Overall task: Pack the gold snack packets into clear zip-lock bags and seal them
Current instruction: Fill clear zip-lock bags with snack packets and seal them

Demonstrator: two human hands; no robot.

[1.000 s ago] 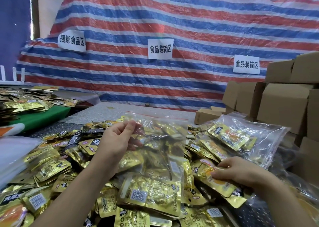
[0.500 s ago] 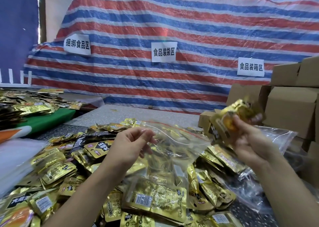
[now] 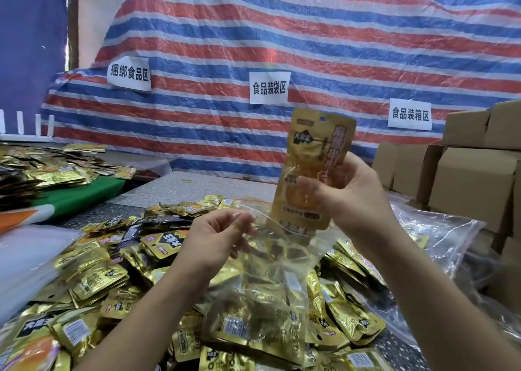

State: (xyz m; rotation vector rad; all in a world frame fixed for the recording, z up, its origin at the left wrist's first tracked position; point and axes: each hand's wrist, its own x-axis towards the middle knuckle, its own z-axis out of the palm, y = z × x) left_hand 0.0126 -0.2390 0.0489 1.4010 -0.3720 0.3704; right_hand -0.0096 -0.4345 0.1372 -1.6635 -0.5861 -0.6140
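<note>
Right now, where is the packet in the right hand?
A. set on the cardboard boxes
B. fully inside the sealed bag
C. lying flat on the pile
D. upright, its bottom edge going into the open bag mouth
D: the right hand holds the packet upright, its bottom edge at the open mouth of the bag, whose rim the left hand pinches.

A gold packet (image 3: 315,170) with a black logo and orange picture is showing above a clear bag (image 3: 270,280). Gold and black packets (image 3: 93,280) are covering the speckled grey table (image 3: 197,186). A red, blue and white striped tarp (image 3: 310,46) is carrying white signs (image 3: 269,87) with black lettering beside brown boxes (image 3: 473,184) and a green cloth (image 3: 81,194).
</note>
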